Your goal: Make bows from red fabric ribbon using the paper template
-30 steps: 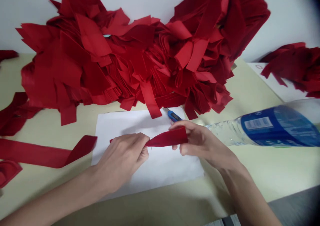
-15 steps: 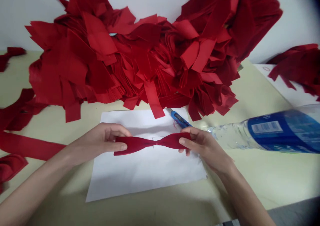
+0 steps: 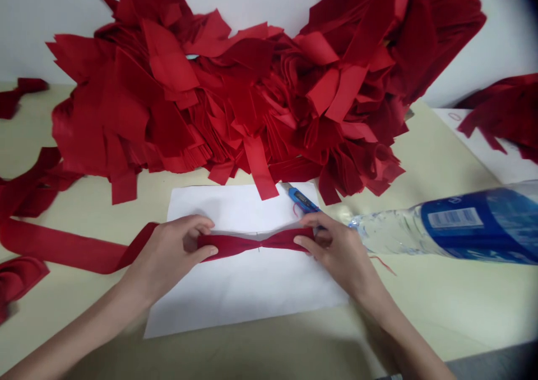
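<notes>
My left hand (image 3: 166,256) and right hand (image 3: 338,251) have closed in: the fingers (image 3: 204,251) of both now clamp the ends of the pinched red fabric strip (image 3: 235,245), which lies flatter, pressed onto the white paper sheet (image 3: 247,293) on the tabletop (image 3: 437,296).

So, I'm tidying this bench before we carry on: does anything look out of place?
A clear water bottle lies on its side beside the white paper sheet, and a stray red thread sits loose on the table below it.

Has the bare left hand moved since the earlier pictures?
Yes: the bare left hand has shifted leftward, toward the left edge of the white paper sheet, which has stayed in place.
</notes>
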Demonstrator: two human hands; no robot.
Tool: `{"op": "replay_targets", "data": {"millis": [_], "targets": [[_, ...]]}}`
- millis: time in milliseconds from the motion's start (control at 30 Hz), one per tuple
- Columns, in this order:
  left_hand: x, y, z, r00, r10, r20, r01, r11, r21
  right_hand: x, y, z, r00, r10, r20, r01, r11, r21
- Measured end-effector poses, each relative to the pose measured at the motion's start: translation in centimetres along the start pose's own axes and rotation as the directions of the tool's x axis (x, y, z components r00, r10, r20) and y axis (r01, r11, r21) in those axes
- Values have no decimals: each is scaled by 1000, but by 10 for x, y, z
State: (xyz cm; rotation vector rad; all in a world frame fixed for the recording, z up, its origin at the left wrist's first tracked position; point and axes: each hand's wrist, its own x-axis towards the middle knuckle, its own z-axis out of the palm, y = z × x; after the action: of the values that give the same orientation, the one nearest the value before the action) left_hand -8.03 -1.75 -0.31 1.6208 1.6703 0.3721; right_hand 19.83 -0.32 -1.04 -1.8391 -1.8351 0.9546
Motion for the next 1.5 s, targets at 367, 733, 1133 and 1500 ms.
{"op": "replay_targets", "data": {"millis": [367,733,1133,1500], "targets": [[-6,-2,-20,988,112,-110,-74,950,303,-3,1,0,960,-243,-138,203,946,-254],[-13,7,-25,976,155,-155,-136,982,128,-11,-9,-21,875,-294,-383,223,950,-220],[-20,6,-15,949,289,-127,-261,944,201,-4,-11,16,813,-560,160,580,755,-304],[-44,4,55,723,688,56,-540,513,667,0,-10,17,801,-582,140,595,747,-296]]}}
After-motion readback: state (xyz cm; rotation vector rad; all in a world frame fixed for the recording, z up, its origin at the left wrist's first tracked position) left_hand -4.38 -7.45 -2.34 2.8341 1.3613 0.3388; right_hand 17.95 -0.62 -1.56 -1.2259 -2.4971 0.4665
